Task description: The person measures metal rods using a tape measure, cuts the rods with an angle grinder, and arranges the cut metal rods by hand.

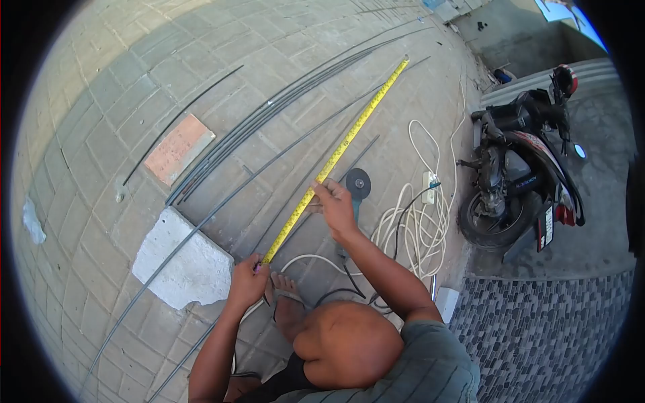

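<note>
A yellow tape measure (pixel 346 144) stretches diagonally, its blade drawn out far past my hands. My left hand (pixel 248 285) is closed around its near end, with a small purple bit showing between the fingers; most of what lies in that fist is hidden. Farther up the blade, my right hand (pixel 334 207) pinches the tape between thumb and fingers. Thin metal rods (pixel 363 149) lie beneath and beside the tape. Just right of my right hand, an angle grinder (pixel 358 185) rests on the paving, its dark disc facing up.
A bundle of metal rods (pixel 269 107) lies beyond a reddish brick (pixel 180 149). One long rod (pixel 161 269) crosses a white slab (pixel 181 258). To the right are a coiled white cable (pixel 410 232), a socket block (pixel 430 188) and a parked motorcycle (pixel 517 168).
</note>
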A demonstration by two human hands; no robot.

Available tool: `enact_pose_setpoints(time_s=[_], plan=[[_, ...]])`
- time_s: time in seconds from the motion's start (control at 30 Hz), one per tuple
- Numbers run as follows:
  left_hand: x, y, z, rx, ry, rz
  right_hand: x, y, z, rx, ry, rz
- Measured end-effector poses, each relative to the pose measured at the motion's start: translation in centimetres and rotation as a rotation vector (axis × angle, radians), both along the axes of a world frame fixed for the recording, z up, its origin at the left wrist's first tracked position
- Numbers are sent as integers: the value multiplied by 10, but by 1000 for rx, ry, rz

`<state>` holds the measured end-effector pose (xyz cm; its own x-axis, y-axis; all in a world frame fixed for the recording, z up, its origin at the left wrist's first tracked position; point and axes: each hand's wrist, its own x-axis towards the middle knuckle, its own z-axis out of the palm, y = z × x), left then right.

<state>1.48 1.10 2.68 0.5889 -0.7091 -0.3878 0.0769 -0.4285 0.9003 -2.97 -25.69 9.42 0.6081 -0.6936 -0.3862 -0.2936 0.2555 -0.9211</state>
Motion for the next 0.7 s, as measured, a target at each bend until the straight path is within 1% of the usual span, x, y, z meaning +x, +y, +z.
enact_pose_setpoints(time_s=[0.03,0.1,0.13,0.17,0.2,0.23,0.27,0.33,0.4,0.43,0.5,0.57,0.6,0.63,0.67,0.7], plan=[[1,4,-4,6,-2,7,5,-46,10,-43,-21,-54],[-3,17,-17,33,53,-110,8,-144,35,-163,-54,-249],[-7,17,-22,56,64,-91,7,-187,53,-159,-70,-341],[-12,16,-26,36,91,-130,-1,-231,55,-150,-109,-435],[-15,19,-25,27,118,-153,-11,-272,49,-143,-93,-462],[-15,18,-12,60,84,-141,-13,-275,53,-129,-72,-471],[-16,11,0,92,50,-127,-14,-274,47,-105,-113,-462],[-23,2,-3,99,-65,-74,-16,-236,27,-79,-129,-427],[-9,-6,18,158,-35,-119,-19,-184,2,-33,-123,-407],[-5,-8,21,180,-28,-95,-20,-142,-11,-10,-112,-426],[-2,-16,25,173,-2,-82,-36,-80,-40,109,-130,-344],[-4,-23,19,166,-25,-66,-38,0,-38,99,-64,-289],[-5,-27,16,159,-50,-58,-43,33,-41,167,-93,-289],[-7,-31,15,159,-45,-54,-49,59,-42,234,-120,-289],[-8,-35,14,148,-69,-32,-57,79,-52,234,-118,-285],[-8,-37,13,137,-94,-11,-67,94,-66,199,-128,-217]])
